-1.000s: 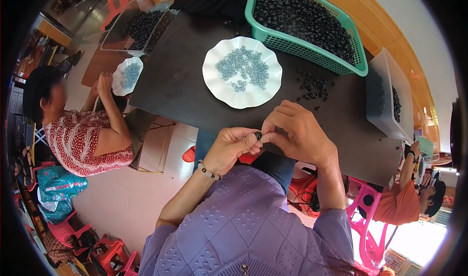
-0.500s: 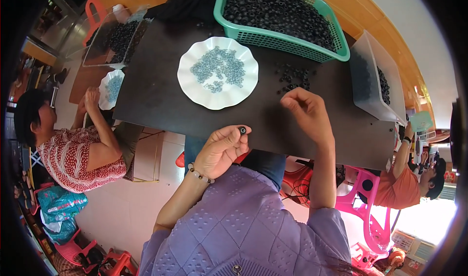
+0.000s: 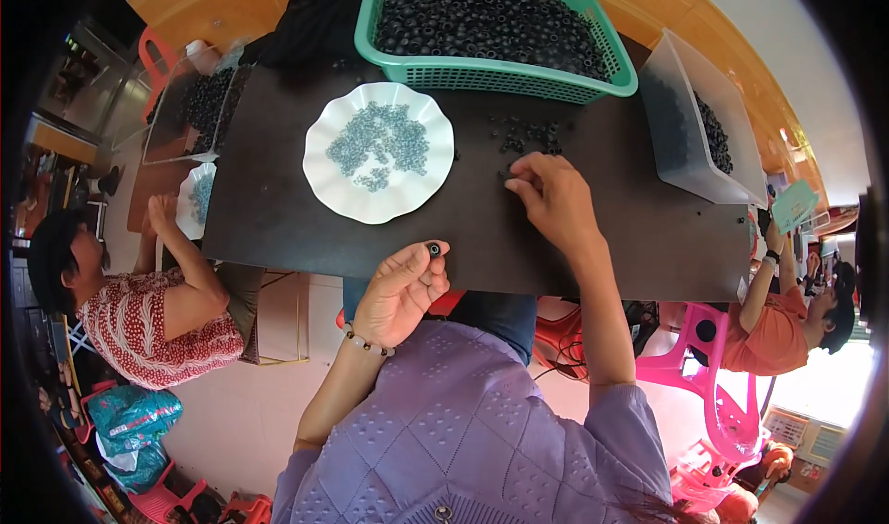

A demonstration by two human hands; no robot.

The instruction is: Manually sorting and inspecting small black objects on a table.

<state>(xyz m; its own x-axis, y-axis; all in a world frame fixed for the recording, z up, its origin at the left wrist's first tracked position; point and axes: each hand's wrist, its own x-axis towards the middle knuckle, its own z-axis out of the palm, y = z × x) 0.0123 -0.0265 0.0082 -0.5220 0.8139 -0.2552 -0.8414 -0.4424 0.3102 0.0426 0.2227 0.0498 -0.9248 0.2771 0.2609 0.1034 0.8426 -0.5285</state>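
My left hand (image 3: 396, 294) pinches a small black ring-shaped part (image 3: 434, 250) between thumb and forefinger, just off the table's near edge. Its round opening faces up. Over the table, my right hand (image 3: 556, 195) has thumb and forefinger brought together; a dark bit shows at the tips, too small to make out. Just beyond those fingers lies a loose scatter of black ring-shaped parts (image 3: 528, 135). Left of them stands a white scalloped plate (image 3: 319, 168) bearing small pale-blue translucent pieces (image 3: 380, 142).
A green basket (image 3: 491, 73) heaped with black parts stands at the table's (image 3: 630, 246) back. To its right is a clear plastic bin (image 3: 681, 144) with more. On the left, a person (image 3: 153, 311) sits beside another plate (image 3: 190, 211); another person (image 3: 764, 330) is at the right.
The whole view has shifted, so the table's things appear further left. My right fingers have drawn closer together near the scattered parts. My left hand still pinches the black part.
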